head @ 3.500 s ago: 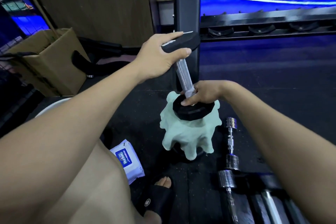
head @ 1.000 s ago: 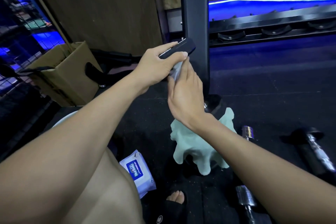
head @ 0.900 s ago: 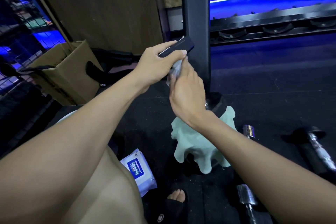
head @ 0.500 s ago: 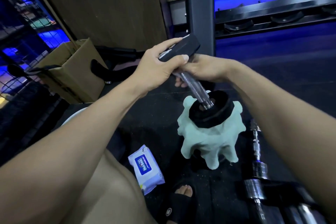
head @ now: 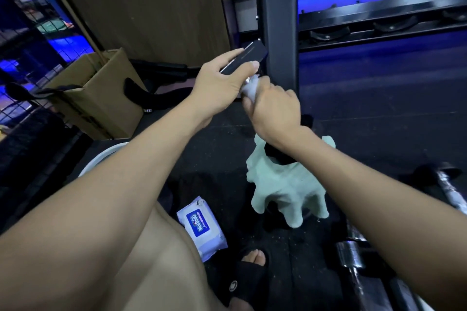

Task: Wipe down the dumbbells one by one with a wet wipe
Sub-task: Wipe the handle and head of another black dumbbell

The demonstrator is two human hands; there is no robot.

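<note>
Wiping is under way on one dumbbell (head: pixel 249 59), which stands on end with its lower black head resting on a pale green cloth (head: pixel 283 192) draped over something on the dark floor. The left hand (head: pixel 219 86) grips the upper head, thumb and fingers curled round its edge, steadying it just in front of a black rack post (head: pixel 276 20). The right hand (head: pixel 274 106) is closed round the top of the handle right under that head, with a white wet wipe (head: pixel 250 88) bunched inside its grip; only a scrap of the wipe shows between the two hands, which are almost touching.

Judging from this, the handle is the part being cleaned now, and whether the heads have had their turn cannot be told. Other dumbbells lie on the floor to the right: one with a chrome bar (head: pixel 452 192) well apart from the cloth, and more chrome ends (head: pixel 351 255) near the lower edge. Nothing shows whether those are wiped, so most of the job probably remains. A wipes packet (head: pixel 201 227) lies by the person's knee, within easy reach for a fresh sheet
</note>
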